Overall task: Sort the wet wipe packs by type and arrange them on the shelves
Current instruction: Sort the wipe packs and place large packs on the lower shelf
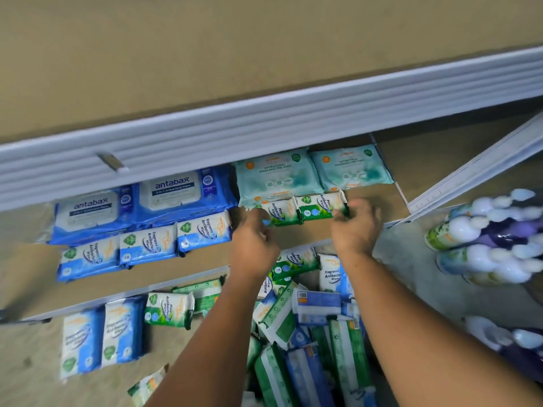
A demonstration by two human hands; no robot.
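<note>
Head view: on the tan shelf, the left hand pinches the left green-and-white Pine wipe pack. The right hand grips the right green-and-white Pine wipe pack. The two packs touch, just in front of the teal plastic wipe packs.

Two green pine packs lie side by side on the shelf.

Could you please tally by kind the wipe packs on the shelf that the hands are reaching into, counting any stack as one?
Blue Antabax packs: 2
Teal fragrance free packs: 2
Small blue fragrance free packs: 3
Green pine packs: 2
Total: 9
</note>
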